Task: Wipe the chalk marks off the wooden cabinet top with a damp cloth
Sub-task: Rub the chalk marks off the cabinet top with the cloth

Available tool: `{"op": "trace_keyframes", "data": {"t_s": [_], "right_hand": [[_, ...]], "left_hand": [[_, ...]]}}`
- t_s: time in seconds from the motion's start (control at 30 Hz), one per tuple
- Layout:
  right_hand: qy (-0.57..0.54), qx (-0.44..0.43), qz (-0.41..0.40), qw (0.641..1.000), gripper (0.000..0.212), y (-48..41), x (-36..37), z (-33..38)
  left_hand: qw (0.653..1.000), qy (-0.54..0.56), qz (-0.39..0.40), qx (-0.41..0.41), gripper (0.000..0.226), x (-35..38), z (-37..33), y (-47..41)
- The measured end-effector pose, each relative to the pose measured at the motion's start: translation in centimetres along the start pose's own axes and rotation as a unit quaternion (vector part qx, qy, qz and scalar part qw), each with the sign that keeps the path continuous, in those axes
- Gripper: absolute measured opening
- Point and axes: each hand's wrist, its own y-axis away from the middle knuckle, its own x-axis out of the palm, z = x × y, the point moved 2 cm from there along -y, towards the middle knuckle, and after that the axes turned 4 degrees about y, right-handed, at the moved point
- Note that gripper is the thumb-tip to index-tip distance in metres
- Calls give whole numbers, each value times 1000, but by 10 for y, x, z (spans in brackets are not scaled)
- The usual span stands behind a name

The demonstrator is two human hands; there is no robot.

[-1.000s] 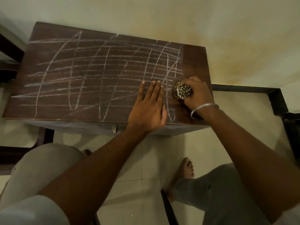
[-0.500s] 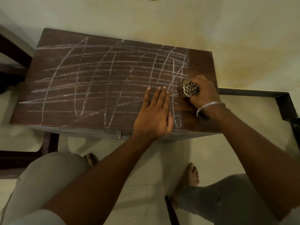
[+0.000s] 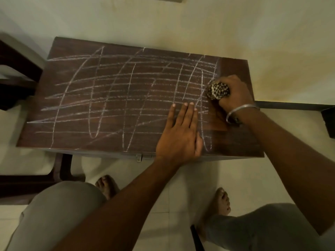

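Observation:
A dark wooden cabinet top (image 3: 235, 73) is crossed by white chalk marks (image 3: 116, 91) over most of its width; a strip along its right end shows bare wood. My right hand (image 3: 235, 95), with a metal bangle on the wrist, grips a balled-up spotted cloth (image 3: 218, 91) and presses it on the top at the right edge of the marks. My left hand (image 3: 180, 136) lies flat on the cabinet near its front edge, fingers together, palm down, holding nothing.
A wall (image 3: 199, 24) runs right behind the cabinet. Dark wooden furniture (image 3: 16, 69) stands at the left, a dark frame (image 3: 293, 105) at the right. A metal latch (image 3: 139, 157) sits on the cabinet's front edge. My bare feet and knees are on the tiled floor (image 3: 163, 178) below.
My right hand with the cloth has slid a little toward the far edge along the right end of the marks. My left hand stays planted. The camera has tilted.

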Motion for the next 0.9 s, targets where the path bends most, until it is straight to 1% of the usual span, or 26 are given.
{"op": "trace_keyframes", "data": {"t_s": [0.1, 0.17, 0.37, 0.47, 0.67, 0.8, 0.9], "right_hand": [[15, 21, -4, 1000, 49, -32, -2, 5], [11, 27, 1, 1000, 51, -37, -4, 7], [-2, -3, -12, 1000, 50, 5, 0, 0], [12, 3, -15, 1000, 50, -17, 1, -3], [21, 8, -18, 1000, 41, -78, -4, 9], [15, 0, -4, 1000, 47, -52, -3, -2], [14, -12, -13, 1000, 51, -39, -4, -8]], "left_hand": [[1000, 1, -2, -3, 72, -1, 0, 0], [1000, 1, -4, -2, 72, -1, 0, -1], [1000, 10, 1, 1, 73, -1, -1, -1], [1000, 14, -2, 5, 73, -1, -1, 0], [1000, 19, -13, 3, 72, -1, -1, 0], [1000, 21, -17, 5, 71, -1, 0, 0], [1000, 24, -18, 6, 71, 0, -1, 0]]}}
